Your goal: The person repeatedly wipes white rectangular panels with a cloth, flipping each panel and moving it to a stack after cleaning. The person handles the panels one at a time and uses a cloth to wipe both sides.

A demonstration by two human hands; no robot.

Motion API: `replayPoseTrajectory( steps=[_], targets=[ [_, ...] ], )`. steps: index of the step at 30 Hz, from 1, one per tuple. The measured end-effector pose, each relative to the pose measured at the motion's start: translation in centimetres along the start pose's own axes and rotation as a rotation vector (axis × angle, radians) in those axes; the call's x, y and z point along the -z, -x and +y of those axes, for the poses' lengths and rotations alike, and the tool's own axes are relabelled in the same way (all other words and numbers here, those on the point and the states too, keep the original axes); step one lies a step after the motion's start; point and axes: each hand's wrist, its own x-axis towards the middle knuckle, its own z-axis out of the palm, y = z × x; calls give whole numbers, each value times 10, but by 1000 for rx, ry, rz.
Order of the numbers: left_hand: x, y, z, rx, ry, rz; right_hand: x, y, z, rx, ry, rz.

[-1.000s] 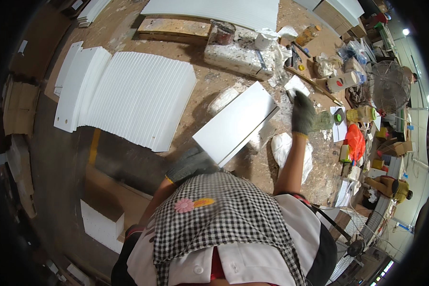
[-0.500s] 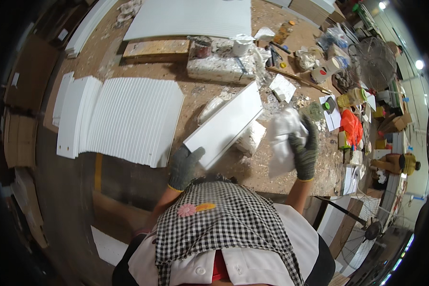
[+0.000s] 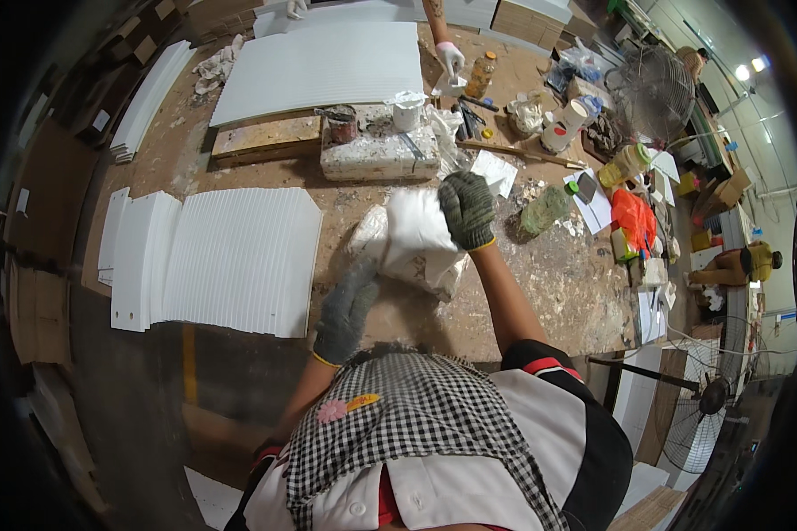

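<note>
My right hand [image 3: 468, 211], in a dark grey-green knit glove, is closed at the edge of a bunched white cloth [image 3: 414, 219]. The cloth is blurred and lies over a white-wrapped block [image 3: 425, 270] in the middle of the bench. My left hand [image 3: 345, 311], in a similar glove, is near the bench's front edge, left of the block. Motion smears its fingers, so its grip cannot be told. The white panel seen earlier cannot be made out clearly now. Left of my hands lies a row of overlapping white grooved panels [image 3: 243, 261].
Behind stand a paint-smeared block [image 3: 381, 159] with a white cup [image 3: 407, 113] and a dark-red pot [image 3: 341, 126]. A co-worker's white-gloved hand [image 3: 450, 60] reaches in at the far side. Bottles, a red bag [image 3: 633, 219] and a fan [image 3: 651, 93] are on the right.
My right hand has moved left with the cloth, over the wrapped block. The slanted white panel no longer shows in my left hand. A co-worker's hand has come in at the far side.
</note>
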Motion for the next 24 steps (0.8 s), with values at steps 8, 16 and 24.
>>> replayPoseTrajectory(
  steps=[8, 16, 24],
  targets=[
    [-33, 4, -58, -100, -312, 145, -11, 6, -135, 131, -167, 156],
    [8, 24, 10, 444, -49, 62, 67, -18, -180, -77, 208, 14],
    [7, 17, 38, 432, 42, 58, 13, 14, 23, -295, -140, 156]
  ],
)
